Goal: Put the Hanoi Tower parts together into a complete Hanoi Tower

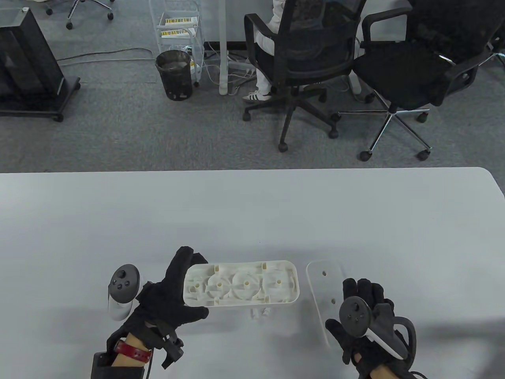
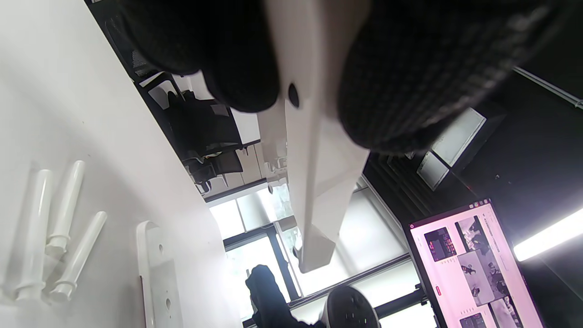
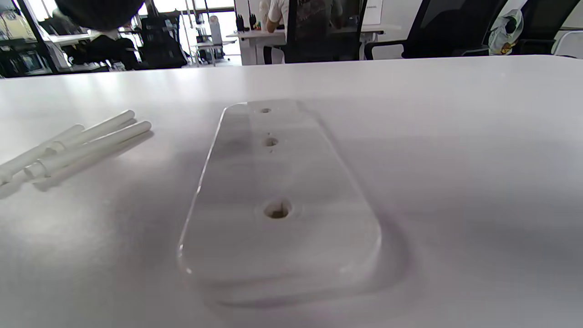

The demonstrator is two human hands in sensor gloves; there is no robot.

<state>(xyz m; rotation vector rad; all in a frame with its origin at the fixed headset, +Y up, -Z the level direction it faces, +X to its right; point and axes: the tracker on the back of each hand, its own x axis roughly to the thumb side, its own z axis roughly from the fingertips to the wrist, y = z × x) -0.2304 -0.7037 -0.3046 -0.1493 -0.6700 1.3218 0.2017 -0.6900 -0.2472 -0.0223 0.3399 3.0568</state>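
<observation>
My left hand (image 1: 179, 285) grips the left end of the white ribbed tower base (image 1: 244, 284) and holds it above the table, its hollow side facing up. In the left wrist view my fingers (image 2: 241, 68) and thumb pinch the base (image 2: 314, 146) edge-on. Three white pegs (image 1: 260, 313) lie on the table under it; they also show in the left wrist view (image 2: 50, 228) and the right wrist view (image 3: 77, 146). A flat white plate with three holes (image 1: 321, 288) lies on the table to the right (image 3: 278, 196). My right hand (image 1: 355, 304) hangs open over its near end, holding nothing.
The white table (image 1: 252, 209) stretches far behind the parts; its far edge is at mid-frame. Office chairs (image 1: 307, 59) and a waste bin (image 1: 173, 73) stand on the floor beyond it.
</observation>
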